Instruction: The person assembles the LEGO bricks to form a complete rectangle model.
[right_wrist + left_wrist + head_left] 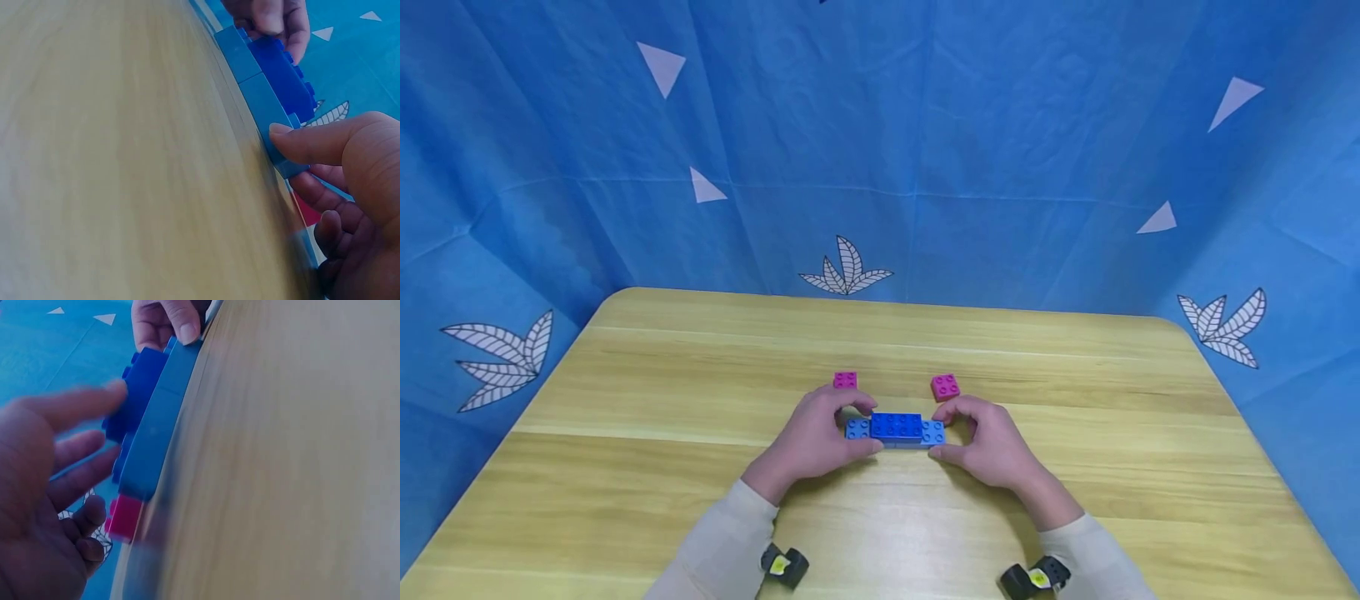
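Note:
Two light blue bricks (933, 433) stand end to end on the wooden table, and a dark blue brick (896, 426) sits on top across their joint. My right hand (996, 442) pinches the right light blue brick (265, 115), thumb on its near face and fingers behind. Around the left end is my left hand (820, 433), its thumb and forefinger spread. In the left wrist view that thumb (81, 406) is blurred and overlaps the dark blue brick (140, 387), with the other fingers loosely bent beside the studs.
Behind the left hand lies a pink brick (846, 380), partly covered by it in the head view. Another pink brick (945, 387) lies behind the right hand. A blue patterned cloth (925, 150) hangs past the far edge of the table (1037, 342).

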### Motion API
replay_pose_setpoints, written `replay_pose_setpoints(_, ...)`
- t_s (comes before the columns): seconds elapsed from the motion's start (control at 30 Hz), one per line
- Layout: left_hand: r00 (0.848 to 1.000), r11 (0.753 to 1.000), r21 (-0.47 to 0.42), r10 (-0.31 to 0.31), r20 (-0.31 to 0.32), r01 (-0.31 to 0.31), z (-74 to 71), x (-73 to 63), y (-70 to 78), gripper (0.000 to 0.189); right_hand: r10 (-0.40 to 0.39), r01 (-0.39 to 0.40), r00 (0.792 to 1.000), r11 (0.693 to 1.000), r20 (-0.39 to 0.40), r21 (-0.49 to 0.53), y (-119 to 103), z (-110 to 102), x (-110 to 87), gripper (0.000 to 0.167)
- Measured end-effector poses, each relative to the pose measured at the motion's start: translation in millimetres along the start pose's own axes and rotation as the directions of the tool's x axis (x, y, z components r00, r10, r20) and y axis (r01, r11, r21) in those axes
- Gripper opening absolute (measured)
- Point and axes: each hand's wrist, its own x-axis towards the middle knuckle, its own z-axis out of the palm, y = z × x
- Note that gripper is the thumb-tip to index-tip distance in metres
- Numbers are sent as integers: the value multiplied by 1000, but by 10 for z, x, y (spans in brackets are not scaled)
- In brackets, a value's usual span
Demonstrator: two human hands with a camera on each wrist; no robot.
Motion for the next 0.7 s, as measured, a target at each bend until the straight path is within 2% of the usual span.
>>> replay_pose_setpoints(0.1,999,999,-46,-2,-32,0,-43,3,-12,48,10,-10,1000,1000,2,2,5,0,-3,37)
replay_pose_setpoints(0.23,993,997,-77,-3,-116,-6,-104,26,-29,47,13,-13,1000,1000,5,0,15,-6,-2,37)
replay_pose_setpoints(0.47,968,999,-37,-43,-247,35,-153,97,-121,48,16,-17,1000,1000,19,8,25,-5,-1,37)
replay_pose_setpoints(0.7,945,994,-38,-113,-306,107,-152,176,-209,49,15,-15,1000,1000,20,16,20,1,2,37)
